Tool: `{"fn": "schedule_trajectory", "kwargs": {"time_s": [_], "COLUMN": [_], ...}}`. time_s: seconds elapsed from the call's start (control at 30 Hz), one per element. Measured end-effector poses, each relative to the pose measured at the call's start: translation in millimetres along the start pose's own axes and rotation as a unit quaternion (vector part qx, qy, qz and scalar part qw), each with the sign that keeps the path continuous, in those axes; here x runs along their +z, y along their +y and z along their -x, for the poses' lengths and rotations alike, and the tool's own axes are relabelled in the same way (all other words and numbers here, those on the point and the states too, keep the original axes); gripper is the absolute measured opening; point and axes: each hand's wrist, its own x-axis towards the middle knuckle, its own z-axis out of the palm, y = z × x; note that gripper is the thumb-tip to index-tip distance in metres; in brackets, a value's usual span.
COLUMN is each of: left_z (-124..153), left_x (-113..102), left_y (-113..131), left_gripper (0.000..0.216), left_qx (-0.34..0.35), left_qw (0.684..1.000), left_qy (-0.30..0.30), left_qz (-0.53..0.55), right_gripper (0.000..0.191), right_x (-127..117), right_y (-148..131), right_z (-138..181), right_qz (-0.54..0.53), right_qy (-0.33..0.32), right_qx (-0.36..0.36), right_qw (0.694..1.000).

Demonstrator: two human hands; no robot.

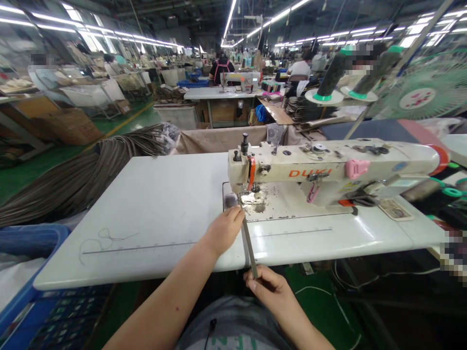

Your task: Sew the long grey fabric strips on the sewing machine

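A narrow grey-brown fabric strip runs from the needle area of a white sewing machine down over the table's front edge. My left hand is closed on the strip's far part, close in front of the presser foot. Just off the table edge, my right hand pinches the near end between thumb and fingers. Between the two hands the strip looks taut and straight. The tip under the needle is hidden behind my left hand.
The white table carries a printed ruler line and a loose thread. Bundled dark strips hang beyond its left edge, above a blue crate. Thread cones and a green fan stand at the right. Other people work farther back.
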Motion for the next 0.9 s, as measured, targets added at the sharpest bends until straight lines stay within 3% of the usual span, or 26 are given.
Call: {"fn": "schedule_trajectory", "kwargs": {"time_s": [0.2,0.9], "left_z": [1,-1], "left_x": [0,-4], "left_y": [0,1], "left_gripper": [0.025,0.023], "left_qx": [-0.007,-0.001], "left_qw": [1.0,1.0], "left_qy": [0.012,0.002], "left_qz": [0.012,0.001], "right_gripper": [0.044,0.042], "right_x": [6,1], "right_y": [-1,-13], "right_z": [-2,3], "right_qz": [-0.112,-0.069], "right_qy": [0.007,-0.014], "right_qx": [0.07,0.067], "right_qw": [0.991,0.995]}}
